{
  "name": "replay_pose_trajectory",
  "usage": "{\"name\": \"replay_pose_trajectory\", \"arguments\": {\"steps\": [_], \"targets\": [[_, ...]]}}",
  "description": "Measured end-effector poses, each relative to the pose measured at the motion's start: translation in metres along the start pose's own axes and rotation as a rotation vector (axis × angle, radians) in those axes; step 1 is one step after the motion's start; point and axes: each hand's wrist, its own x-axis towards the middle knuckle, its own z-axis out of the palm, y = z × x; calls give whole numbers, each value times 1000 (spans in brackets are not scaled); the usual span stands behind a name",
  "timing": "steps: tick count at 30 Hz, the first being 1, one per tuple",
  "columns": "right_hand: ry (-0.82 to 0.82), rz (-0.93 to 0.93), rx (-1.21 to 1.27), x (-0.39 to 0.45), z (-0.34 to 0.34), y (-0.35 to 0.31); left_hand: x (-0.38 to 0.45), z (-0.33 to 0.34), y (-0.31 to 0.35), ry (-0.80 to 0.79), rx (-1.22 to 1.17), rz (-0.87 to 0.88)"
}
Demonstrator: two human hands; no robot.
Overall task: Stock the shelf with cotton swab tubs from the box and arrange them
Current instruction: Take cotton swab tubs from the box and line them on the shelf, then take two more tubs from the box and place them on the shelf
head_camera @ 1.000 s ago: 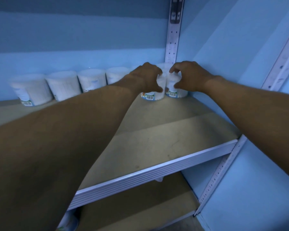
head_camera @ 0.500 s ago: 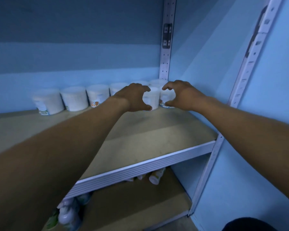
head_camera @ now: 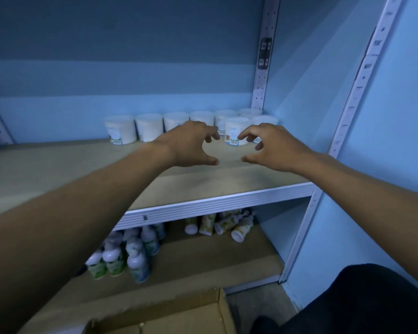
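- Two bare hands out over the upper shelf (head_camera: 227, 182), neither holding anything; both clear of the tubs.
- Left hand (head_camera: 191, 145) palm down, fingers loosely curled and spread, thumb pointing right; empty, relaxed claw shape.
- Right hand (head_camera: 268, 148) mirrored, fingers loosely curled, thumb pointing left; empty as well; gap between the two hands, no contact.
- Cotton swab tubs (head_camera: 149, 126) white, upright, in a row along the back wall of the upper shelf; row running from mid-shelf to the right corner by the rear upright (head_camera: 263, 75).
- Leftmost tub (head_camera: 120, 128) with a barcode label low on the side; several more tubs to its right, partly hidden behind the left hand.
- Front tub (head_camera: 235, 131) standing just forward of the row near the right corner, orange print and barcode visible; seen in the gap between the hands; another tub (head_camera: 263, 121) just beside it to the right, behind the right-hand fingers.
- Exact tub count unclear; some hidden by hands.
- Lower shelf (head_camera: 203, 256): group of upright bottles (head_camera: 130, 256) with white caps at left; several similar bottles lying on their sides (head_camera: 220, 225) toward the back right.
- Cardboard box (head_camera: 179, 317) at bottom edge, below the lower shelf, flaps open; contents not visible.
- Dark clothing (head_camera: 372, 302) at bottom right corner.
- Blue walls behind and to the right; perforated metal front upright (head_camera: 362, 75) on the right side.
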Motion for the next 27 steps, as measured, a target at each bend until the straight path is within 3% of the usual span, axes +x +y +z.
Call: {"name": "replay_pose_trajectory", "arguments": {"steps": [14, 18, 27], "targets": [[-124, -127, 154, -71, 64, -99, -155, 9, -18, -75, -43, -50], [-245, -133, 210, -93, 103, -121, -201, 26, -28, -128, -97, -111], [-441, -169, 217, -131, 202, -158, -282, 95, -55, -408, -162, -286]]}}
